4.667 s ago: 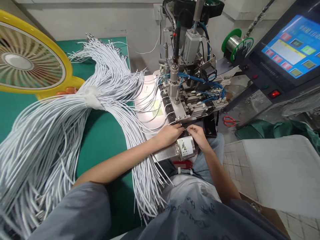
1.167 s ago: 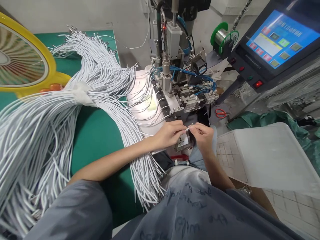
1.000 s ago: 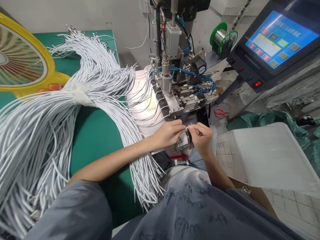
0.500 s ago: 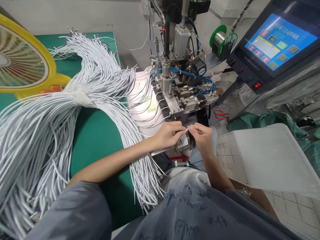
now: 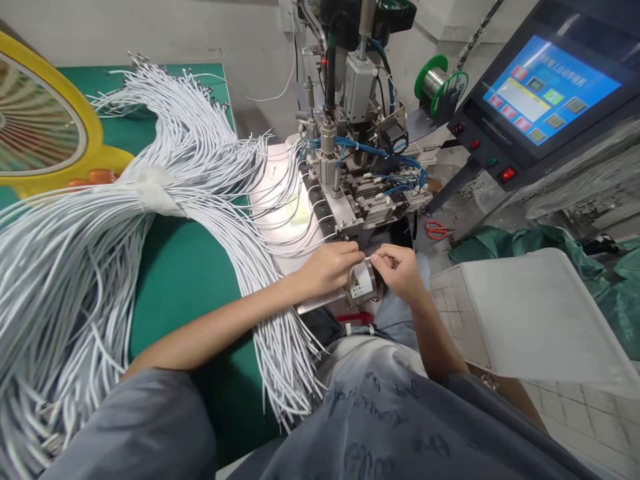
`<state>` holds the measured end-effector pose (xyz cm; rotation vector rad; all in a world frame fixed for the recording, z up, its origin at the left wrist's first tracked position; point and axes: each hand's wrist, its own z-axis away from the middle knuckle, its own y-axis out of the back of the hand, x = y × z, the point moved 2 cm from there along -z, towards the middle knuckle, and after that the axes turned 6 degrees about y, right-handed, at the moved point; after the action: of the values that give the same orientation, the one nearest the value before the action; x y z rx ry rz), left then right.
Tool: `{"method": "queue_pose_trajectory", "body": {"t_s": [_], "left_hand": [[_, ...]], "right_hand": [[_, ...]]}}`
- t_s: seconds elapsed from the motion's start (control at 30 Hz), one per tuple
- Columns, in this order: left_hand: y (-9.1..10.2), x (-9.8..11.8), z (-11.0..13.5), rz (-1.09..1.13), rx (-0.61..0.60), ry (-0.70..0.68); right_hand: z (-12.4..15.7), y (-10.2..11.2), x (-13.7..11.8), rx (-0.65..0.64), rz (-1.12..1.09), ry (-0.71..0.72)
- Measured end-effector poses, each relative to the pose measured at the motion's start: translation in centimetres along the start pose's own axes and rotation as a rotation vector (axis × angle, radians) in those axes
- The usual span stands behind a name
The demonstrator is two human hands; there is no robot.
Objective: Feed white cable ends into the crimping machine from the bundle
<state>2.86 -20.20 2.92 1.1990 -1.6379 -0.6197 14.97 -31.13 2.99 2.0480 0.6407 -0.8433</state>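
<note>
Between my two hands runs the end of a thin white cable (image 5: 368, 258). My left hand (image 5: 334, 268) pinches it from the left, fingers closed. From the right, my right hand (image 5: 399, 269) grips the tip between thumb and forefinger; the tip itself is mostly hidden. Just beneath the hands is a metal cylinder with a warning label (image 5: 362, 281). In front of them stands a machine with metal clamps and blue air tubes (image 5: 350, 180), several white cables lying along its left side. A big bundle of white cables (image 5: 210, 227) spreads across the green table (image 5: 185, 267), bound with a white wrap (image 5: 159, 191).
A yellow fan (image 5: 95, 143) stands at the left. To the right are a control screen (image 5: 553, 90), a green spool of wire (image 5: 436, 85), red-handled scissors (image 5: 437, 231) and a white bin (image 5: 535, 313). A lit pale work surface (image 5: 277, 173) lies left of the machine.
My fingers have shifted slightly at the cable end, and the right hand's grip on the tip has changed. The whole view has moved a little.
</note>
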Motion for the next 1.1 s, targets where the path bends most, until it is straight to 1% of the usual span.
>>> {"method": "queue_pose_trajectory", "body": {"t_s": [0.03, 0.07, 0.17, 0.27, 0.37, 0.47, 0.53, 0.67, 0.77, 0.83, 0.93, 1.03, 1.1], "left_hand": [[0.0, -0.1, -0.1, 0.109, 0.000, 0.029], [-0.1, -0.2, -0.2, 0.221, 0.007, 0.061], [-0.3, -0.2, -0.4, 0.502, 0.029, 0.201], [-0.5, 0.0, -0.5, 0.654, 0.024, 0.350], [-0.5, 0.1, -0.5, 0.689, 0.031, 0.410], [-0.4, 0.1, -0.5, 0.647, 0.052, 0.398], [-0.4, 0.1, -0.5, 0.622, 0.062, 0.376], [-0.6, 0.0, -0.4, 0.590, 0.044, 0.377], [-0.8, -0.1, -0.4, 0.573, 0.023, 0.417], [-0.7, -0.2, -0.4, 0.582, 0.032, 0.452], [-0.4, -0.1, -0.4, 0.606, 0.064, 0.495], [-0.2, 0.1, -0.4, 0.609, 0.076, 0.484], [-0.1, 0.1, -0.4, 0.606, 0.074, 0.460]], "right_hand": [[-0.1, 0.1, 0.1, -0.011, -0.042, 0.006], [-0.1, 0.1, 0.1, 0.005, -0.065, 0.022], [0.1, -0.5, 0.1, 0.150, -0.061, 0.038], [0.6, -1.6, 0.1, 0.287, -0.050, -0.023], [0.9, -2.2, 0.5, 0.320, -0.091, -0.072], [0.6, -1.8, 0.8, 0.305, -0.070, -0.089], [0.3, -1.2, 0.9, 0.273, -0.012, -0.043], [-0.1, -0.4, 0.6, 0.205, 0.133, 0.128], [-0.1, -0.5, 0.7, 0.191, 0.205, 0.163], [0.0, -0.7, 0.9, 0.225, 0.166, 0.111], [0.2, -1.2, 1.5, 0.280, -0.074, -0.055], [0.2, -1.9, 2.2, 0.248, -0.342, -0.221], [0.1, -2.2, 2.5, 0.209, -0.429, -0.290]]}}
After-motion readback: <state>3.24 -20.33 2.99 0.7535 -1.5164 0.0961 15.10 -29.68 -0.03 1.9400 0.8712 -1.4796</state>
